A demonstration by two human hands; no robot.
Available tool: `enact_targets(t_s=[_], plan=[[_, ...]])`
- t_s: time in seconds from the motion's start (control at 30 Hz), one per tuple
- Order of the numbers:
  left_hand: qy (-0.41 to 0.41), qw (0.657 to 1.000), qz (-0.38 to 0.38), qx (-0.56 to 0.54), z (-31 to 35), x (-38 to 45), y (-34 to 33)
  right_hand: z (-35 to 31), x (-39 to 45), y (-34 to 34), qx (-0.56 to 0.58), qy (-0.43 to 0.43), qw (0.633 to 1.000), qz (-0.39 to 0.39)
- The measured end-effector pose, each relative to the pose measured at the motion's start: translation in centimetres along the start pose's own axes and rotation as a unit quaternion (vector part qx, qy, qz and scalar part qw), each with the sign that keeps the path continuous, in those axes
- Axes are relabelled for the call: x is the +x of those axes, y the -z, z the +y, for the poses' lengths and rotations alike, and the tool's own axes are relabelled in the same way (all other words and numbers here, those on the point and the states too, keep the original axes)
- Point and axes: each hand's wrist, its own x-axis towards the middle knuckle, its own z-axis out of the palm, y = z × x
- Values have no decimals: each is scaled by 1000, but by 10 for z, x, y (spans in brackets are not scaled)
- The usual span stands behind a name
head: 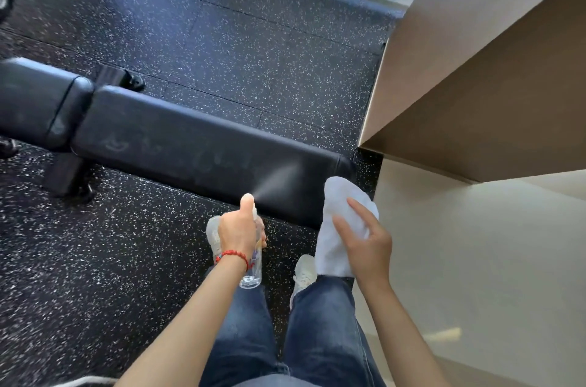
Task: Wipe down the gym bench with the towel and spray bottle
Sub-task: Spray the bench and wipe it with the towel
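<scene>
Nearest the camera, blue-jeaned legs and pale sneakers stand on the black speckled rubber floor (133, 260). Just ahead, the left hand (236, 229), a red beaded bracelet (233, 255) at its wrist, is wrapped around a clear plastic spray bottle (253, 272), thumb raised, sending a fine mist (279, 179) toward the pad. The right hand (364, 241) has its fingers curled on a crumpled white towel (336, 228), held above the bench's near end. Beyond lies the long black padded gym bench (190, 139), faint smudges along its top. The mist probably suits light, even passes along the whole pad, with the towel following in overlapping strokes before droplets dry.
</scene>
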Motion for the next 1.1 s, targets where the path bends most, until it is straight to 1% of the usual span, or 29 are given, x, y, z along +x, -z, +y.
enact_targets(t_s=[0.1,0.2,0.27,0.43,0.57,0.8,0.97,1.1], plan=[[-7,1000,1,4,13,19,30,-17,0,-38,-5,2,1000,8],[-31,998,18,58,29,40,67,-37,-4,-81,-5,-3,1000,15],[-29,996,31,83,37,59,94,-49,-8,-111,-1,-10,1000,10],[1,996,35,79,39,113,157,-80,-20,-186,6,-19,1000,-13],[12,997,37,62,42,142,196,-99,-22,-225,10,-20,999,-26],[47,994,100,4,53,174,253,-130,-12,-273,-10,-13,999,-50],[45,987,155,-6,64,188,274,-147,-2,-306,-21,-10,996,-87],[59,981,180,-46,68,201,285,-162,8,-330,-27,1,993,-115]])
